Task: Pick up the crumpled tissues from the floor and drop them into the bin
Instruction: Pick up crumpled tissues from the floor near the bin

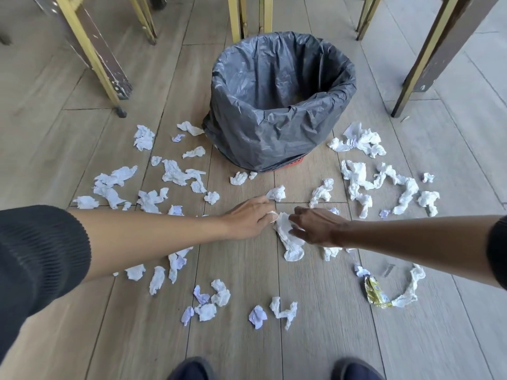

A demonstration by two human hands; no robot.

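Note:
Several crumpled white tissues lie scattered on the wooden floor around a bin (pixel 282 133) lined with a dark grey plastic bag, open at the top. My left hand (pixel 251 219) reaches to the floor just in front of the bin, its fingers closed on a small tissue (pixel 276 193) with another scrap showing under the palm. My right hand (pixel 315 226) is close beside it, fingers pinching the top of a long crumpled tissue (pixel 289 238) that trails back toward me on the floor.
Gold and brown chair and table legs (pixel 109 67) stand behind and beside the bin, with another leg (pixel 428 56) at the right. A yellow crumpled wrapper (pixel 375 293) lies at the right. My shoes (pixel 192 370) show at the bottom edge.

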